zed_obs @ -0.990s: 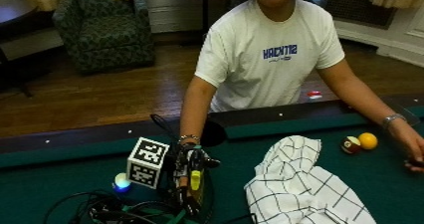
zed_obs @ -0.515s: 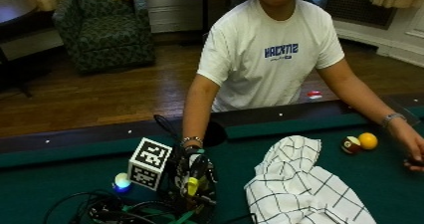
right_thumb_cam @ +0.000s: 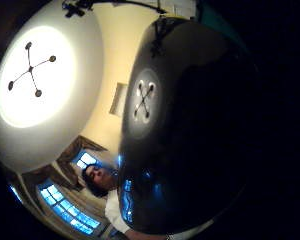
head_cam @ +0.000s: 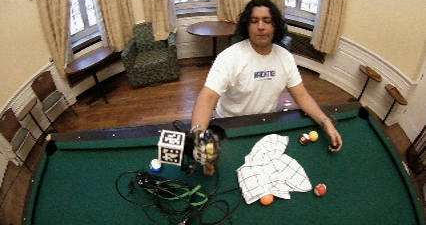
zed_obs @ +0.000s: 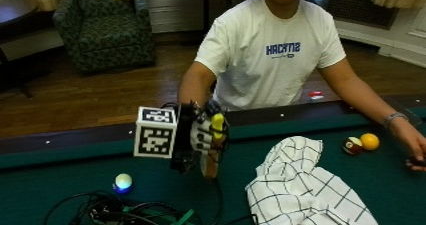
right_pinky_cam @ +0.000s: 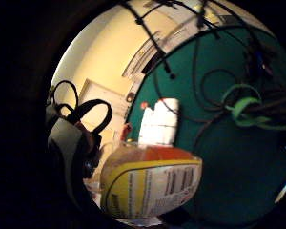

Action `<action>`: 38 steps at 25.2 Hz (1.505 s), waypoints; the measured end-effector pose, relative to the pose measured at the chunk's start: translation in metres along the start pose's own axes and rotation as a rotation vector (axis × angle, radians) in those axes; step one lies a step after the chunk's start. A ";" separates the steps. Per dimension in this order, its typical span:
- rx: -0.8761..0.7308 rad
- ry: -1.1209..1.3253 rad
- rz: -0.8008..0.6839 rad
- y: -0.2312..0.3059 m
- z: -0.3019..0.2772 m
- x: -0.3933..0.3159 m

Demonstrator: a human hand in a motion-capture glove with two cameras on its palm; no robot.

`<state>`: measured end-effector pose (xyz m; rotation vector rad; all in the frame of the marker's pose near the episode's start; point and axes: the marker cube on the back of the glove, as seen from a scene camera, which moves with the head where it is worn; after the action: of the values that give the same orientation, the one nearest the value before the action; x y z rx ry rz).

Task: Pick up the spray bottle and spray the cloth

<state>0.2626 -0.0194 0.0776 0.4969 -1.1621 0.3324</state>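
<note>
In the outside view my gloved right hand (zed_obs: 194,140) grips the spray bottle (zed_obs: 212,161) and holds it upright above the green felt, its yellow top (zed_obs: 217,123) showing between the fingers. The white checked cloth (zed_obs: 303,187) lies crumpled on the felt to the right of the hand, apart from the bottle. The wide outside view shows the same hand (head_cam: 200,147), bottle (head_cam: 209,160) and cloth (head_cam: 269,171). The bottle's yellow label (right_pinky_cam: 152,188) fills the little finger side palm view. A dark rounded shape (right_thumb_cam: 190,125) blocks much of the thumb side palm view.
A tangle of black cables with a green strap (zed_obs: 126,212) lies on the felt below the hand, beside a glowing ball (zed_obs: 123,182). Two billiard balls (zed_obs: 361,143) sit near the bare left hand (zed_obs: 414,150) at the right. More balls (head_cam: 320,189) lie past the cloth.
My right hand has risen from just above the cables to well above the felt, carrying the spray bottle with it. The cloth and the balls have not moved.
</note>
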 end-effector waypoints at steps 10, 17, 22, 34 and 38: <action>-0.254 -0.168 -0.062 -0.008 0.033 -0.157; -0.453 -0.141 0.137 -0.023 0.087 -0.175; -0.533 -0.023 0.390 -0.028 0.126 -0.147; -0.655 0.063 0.894 0.011 0.182 -0.036; -0.704 0.096 1.028 0.033 0.195 0.000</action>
<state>0.0924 -0.0961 0.1441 -0.7698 -1.2731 0.7658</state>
